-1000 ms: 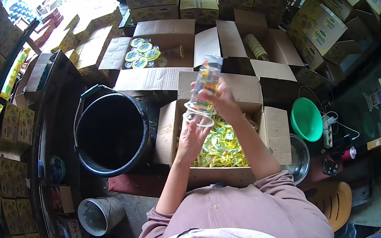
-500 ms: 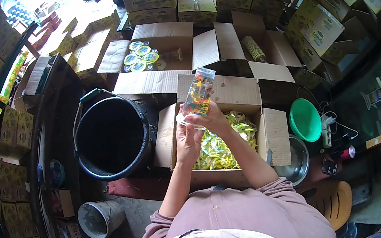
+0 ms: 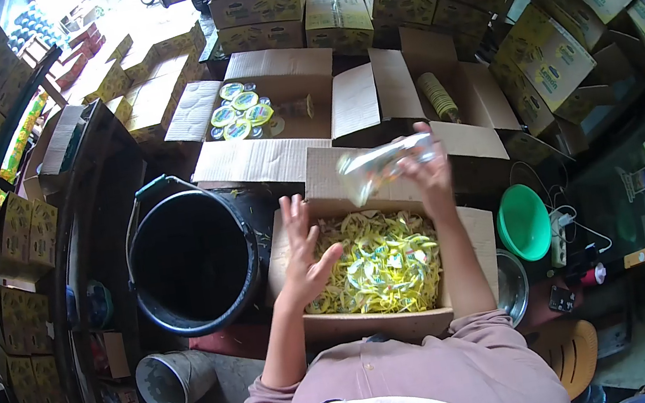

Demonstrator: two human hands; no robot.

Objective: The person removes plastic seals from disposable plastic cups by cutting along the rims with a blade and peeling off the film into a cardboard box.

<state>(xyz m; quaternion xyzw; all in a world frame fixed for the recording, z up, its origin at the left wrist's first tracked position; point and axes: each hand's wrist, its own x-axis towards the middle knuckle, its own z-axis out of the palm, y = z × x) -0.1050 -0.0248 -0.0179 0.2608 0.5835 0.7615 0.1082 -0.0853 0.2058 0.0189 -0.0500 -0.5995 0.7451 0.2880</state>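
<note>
My right hand [image 3: 430,169] grips a stack of clear plastic cups [image 3: 376,167] with colourful print, tilted almost level and smeared by motion. It hovers over the far right part of an open cardboard box [image 3: 383,324]. In that box lies a heap of yellow-green printed plastic strips [image 3: 382,263]. My left hand [image 3: 306,258] is open with its fingers spread, above the left side of the heap, and holds nothing.
Behind stand an open carton [image 3: 250,161] holding lidded cups and another with a stack of cups [image 3: 438,97]. A black bucket [image 3: 147,311] is at the left; a green bowl [image 3: 524,223] and a metal bowl [image 3: 512,286] at the right. Stacked cartons [image 3: 256,9] rise farther back.
My left hand has let go of the cup stack and moved down and left, fingers spreading. My right hand has carried the stack to the right and tipped it from upright to nearly level.
</note>
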